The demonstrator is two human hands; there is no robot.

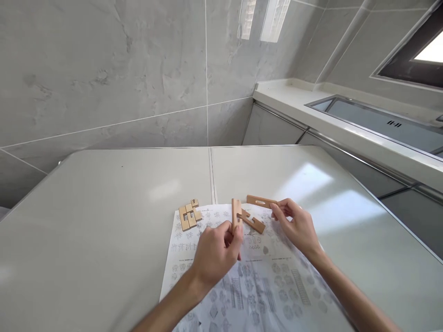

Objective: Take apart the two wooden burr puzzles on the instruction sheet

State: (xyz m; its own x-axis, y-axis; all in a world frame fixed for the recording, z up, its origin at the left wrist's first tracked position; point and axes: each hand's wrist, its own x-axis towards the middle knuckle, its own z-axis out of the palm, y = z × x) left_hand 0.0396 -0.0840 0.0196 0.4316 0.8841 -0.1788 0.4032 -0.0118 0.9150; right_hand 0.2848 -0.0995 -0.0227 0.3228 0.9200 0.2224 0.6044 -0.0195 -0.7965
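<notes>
My left hand [217,251] is closed, with thumb and fingers pinching the lower end of a notched wooden puzzle piece [236,207] that stands upright. Between the thumb and fingers of my right hand [294,221] is the end of a flat wooden puzzle piece with a long slot [256,199]. A second notched wooden piece [256,224] appears between the two hands, low over the paper; its left end meets the upright piece, and I cannot tell whether they are joined. Farther left lies a cluster of interlocked small wooden blocks [185,224], at the paper's upper left corner.
A large printed sheet [194,288] with rows of small diagrams lies creased under my hands on the white table [86,230]. Grey tiled wall [104,69] rises behind the table. Along the right runs a white counter [287,94] with an inset sink [367,120].
</notes>
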